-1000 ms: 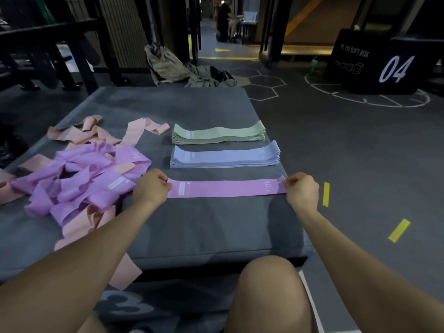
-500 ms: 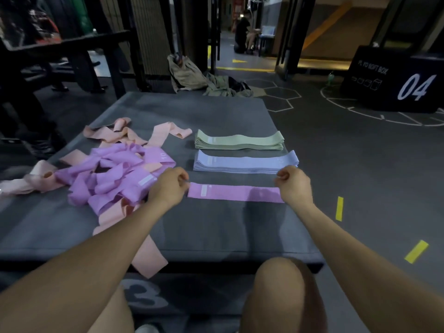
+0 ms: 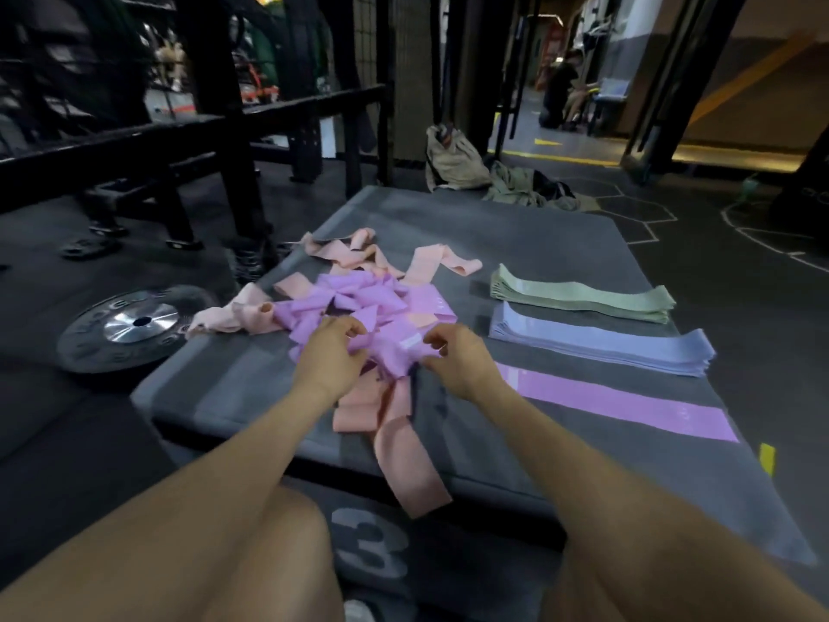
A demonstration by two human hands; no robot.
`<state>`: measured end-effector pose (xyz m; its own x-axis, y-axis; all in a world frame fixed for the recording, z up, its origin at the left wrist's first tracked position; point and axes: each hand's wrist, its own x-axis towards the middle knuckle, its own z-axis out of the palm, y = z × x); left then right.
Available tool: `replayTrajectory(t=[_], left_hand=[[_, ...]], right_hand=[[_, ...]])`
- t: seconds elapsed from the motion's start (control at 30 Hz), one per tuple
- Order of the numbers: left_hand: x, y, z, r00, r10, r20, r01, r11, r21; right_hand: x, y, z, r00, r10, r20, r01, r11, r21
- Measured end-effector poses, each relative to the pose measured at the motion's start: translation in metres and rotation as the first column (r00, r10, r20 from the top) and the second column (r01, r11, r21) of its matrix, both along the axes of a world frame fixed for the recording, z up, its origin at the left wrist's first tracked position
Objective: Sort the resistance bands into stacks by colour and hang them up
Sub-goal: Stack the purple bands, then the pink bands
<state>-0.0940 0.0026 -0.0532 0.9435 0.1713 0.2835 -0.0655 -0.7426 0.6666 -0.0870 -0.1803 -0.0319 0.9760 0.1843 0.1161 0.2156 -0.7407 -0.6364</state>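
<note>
Because the next flat purple fabric band (image 3: pixel 619 404) needs company, both hands, left hand (image 3: pixel 329 352) and right hand (image 3: pixel 457 359), pinch folds in the tangled purple-and-pink band heap (image 3: pixel 381 316) on the grey padded worktop (image 3: pixel 560 231).

Forearms: both are cut off by the bottom edge, so elbows are not seen.
Left hand (image 3: pixel 329 352) fingertips: buried in the purple band heap (image 3: pixel 359 316); the grip is partly hidden.
Right hand (image 3: pixel 457 361): its palm is turned away; which band is pinched cannot be told.
Flat purple band (image 3: pixel 628 404): its near end is covered by the right wrist; its printing is too blurred to be read.
Peach bands (image 3: pixel 394 424): partly concealed beneath the purple heap.
Weight plate (image 3: pixel 130 325) lettering: too blurred to be read.
Distant person (image 3: pixel 560 89): small and indistinct.
</note>
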Motion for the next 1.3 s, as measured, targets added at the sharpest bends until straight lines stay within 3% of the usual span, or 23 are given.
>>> replayTrajectory(t=[0.17,0.27,0.33,0.47,0.63,0.8,0.93,1.0,1.1,1.17,1.3], left_hand=[[0.004,0.019,-0.005,1.000,0.021,-0.021,-0.021,1.000,0.022],[0.008,0.027,-0.013,0.998,0.004,-0.058,-0.001,0.999,0.047],[0.010,0.031,-0.013,0.998,0.009,-0.069,-0.007,1.000,0.031],[0.023,0.035,0.004,0.998,0.004,-0.066,-0.009,0.998,-0.069],[0.039,0.022,0.049,0.997,-0.063,0.045,0.070,0.981,-0.182],[0.044,0.007,0.099,0.974,-0.149,0.170,0.183,0.960,-0.210],[0.042,0.002,0.127,0.966,-0.125,0.226,0.183,0.950,-0.254],[0.035,-0.005,0.142,0.961,-0.135,0.242,0.224,0.891,-0.396],[0.022,-0.020,0.162,0.947,-0.244,0.207,0.320,0.718,-0.618],[0.014,-0.029,0.172,0.921,-0.342,0.186,0.374,0.646,-0.666],[-0.003,-0.050,0.186,0.882,-0.431,0.191,0.440,0.607,-0.662]], right_hand=[[0.025,0.018,-0.012,0.993,-0.112,0.043,0.115,0.990,-0.080],[0.028,0.026,-0.019,0.986,-0.158,-0.044,0.151,0.980,-0.132],[0.030,0.032,-0.015,0.987,-0.155,-0.048,0.152,0.986,-0.072],[0.041,0.041,0.020,0.991,-0.097,0.091,0.092,0.994,0.054],[0.049,0.046,0.077,0.971,-0.027,0.236,-0.023,0.978,0.206],[0.052,0.048,0.121,0.969,0.028,0.246,-0.099,0.954,0.284],[0.044,0.038,0.150,0.965,0.017,0.262,-0.129,0.900,0.416],[0.039,0.029,0.159,0.963,0.002,0.269,-0.124,0.892,0.435],[0.029,0.016,0.167,0.967,-0.020,0.252,-0.095,0.896,0.435],[0.023,0.009,0.170,0.972,-0.011,0.237,-0.101,0.885,0.455],[0.013,-0.002,0.180,0.968,-0.001,0.250,-0.134,0.841,0.524]])
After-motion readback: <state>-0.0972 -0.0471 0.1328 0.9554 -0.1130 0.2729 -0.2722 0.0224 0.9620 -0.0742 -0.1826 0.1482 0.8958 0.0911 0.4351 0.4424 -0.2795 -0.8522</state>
